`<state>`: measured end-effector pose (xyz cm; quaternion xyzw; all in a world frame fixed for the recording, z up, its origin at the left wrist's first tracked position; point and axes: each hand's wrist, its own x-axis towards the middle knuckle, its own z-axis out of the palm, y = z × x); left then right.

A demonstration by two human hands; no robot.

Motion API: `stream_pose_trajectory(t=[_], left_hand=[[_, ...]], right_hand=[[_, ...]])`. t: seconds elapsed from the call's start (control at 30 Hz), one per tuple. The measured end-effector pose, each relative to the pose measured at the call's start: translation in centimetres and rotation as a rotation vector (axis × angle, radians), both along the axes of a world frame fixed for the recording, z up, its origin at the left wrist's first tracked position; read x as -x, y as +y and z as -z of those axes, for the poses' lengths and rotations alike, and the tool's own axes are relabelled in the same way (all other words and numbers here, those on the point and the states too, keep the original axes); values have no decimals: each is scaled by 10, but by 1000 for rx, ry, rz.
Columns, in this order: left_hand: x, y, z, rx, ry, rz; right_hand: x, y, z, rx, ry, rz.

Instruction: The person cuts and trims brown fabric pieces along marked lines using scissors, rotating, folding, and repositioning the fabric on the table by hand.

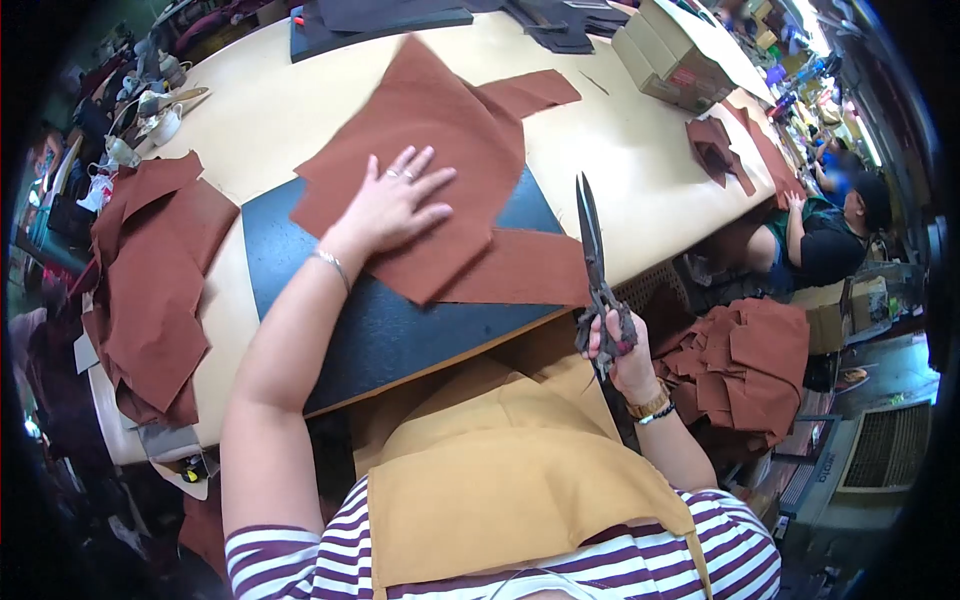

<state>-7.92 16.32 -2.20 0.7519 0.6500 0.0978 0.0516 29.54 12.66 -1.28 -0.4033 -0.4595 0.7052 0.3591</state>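
Note:
My left hand point(405, 197) lies flat with fingers spread on a rust-brown fabric piece point(430, 120). Under that cloth, a dark cutting board point(390, 355) shows along its edges. A strip of the same fabric point(520, 268) reaches right from beneath the main piece, its end close to the scissors. In my right hand point(622, 345) is a large pair of fabric scissors point(592, 240), their handles wrapped in dark material. The fingers go round the handles and the blades point up and away from me, looking nearly closed.
A fabric pile point(160, 280) lies at the table's left edge. More folded rust cloth point(745, 360) is heaped below right. A cardboard box point(670, 60) stands at the back right, near small scraps point(718, 152). A seated person point(835, 235) works at the far right.

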Motion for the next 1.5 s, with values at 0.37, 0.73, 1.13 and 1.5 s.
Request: stream_pose_trajectory(t=[0.37,0.73,1.13,1.5], left_hand=[[63,-38,-13,-362,72,-363],[-72,-143,-8,-127,-300,-17],[-84,-152,-26,-154,-891,-178],[-15,-94,-28,-20,-473,-226]], right_hand=[[-4,-6,-14,220,-183,-458],[-5,-6,-9,178,-32,-450],[7,-13,3,287,0,-723],[24,-3,39,401,201,-713]])
